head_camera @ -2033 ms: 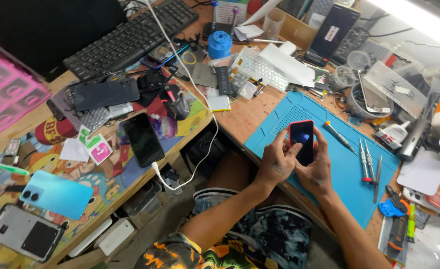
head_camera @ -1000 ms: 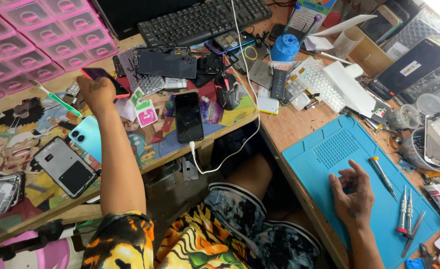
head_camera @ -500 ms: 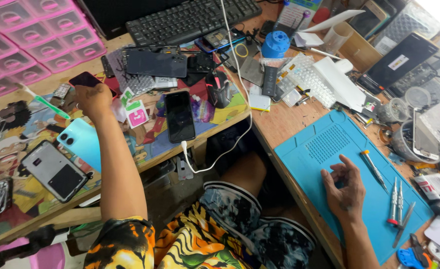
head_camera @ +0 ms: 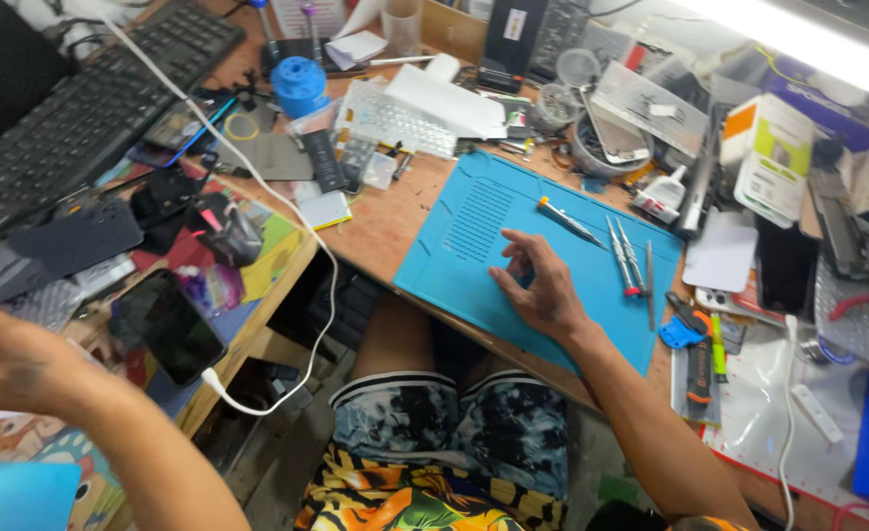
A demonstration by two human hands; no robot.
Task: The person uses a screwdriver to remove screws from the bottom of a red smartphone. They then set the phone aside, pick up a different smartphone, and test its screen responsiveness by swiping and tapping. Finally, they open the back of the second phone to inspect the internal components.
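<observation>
Head view: one camera looking down on a cluttered desk point(head_camera: 395, 221)
Right hand point(head_camera: 543, 285): palm down on the blue mat point(head_camera: 484, 221), fingers loosely curled, holding nothing
Left hand point(head_camera: 7, 359): blurred at the left edge, raised above the desk; whether its grip holds anything cannot be told
Nearest to right hand: screwdriver point(head_camera: 572, 221) just up-right of the fingertips, long axis slanting up-left to down-right
Beside it: tweezers point(head_camera: 623, 258) lying near, further right
Nearest to left hand: black phone point(head_camera: 169, 324) to its right, screen up, white cable point(head_camera: 287, 216) plugged in
Behind: keyboard point(head_camera: 90, 108), blue cup point(head_camera: 300, 87), boxes and parts crowding the far edge
</observation>
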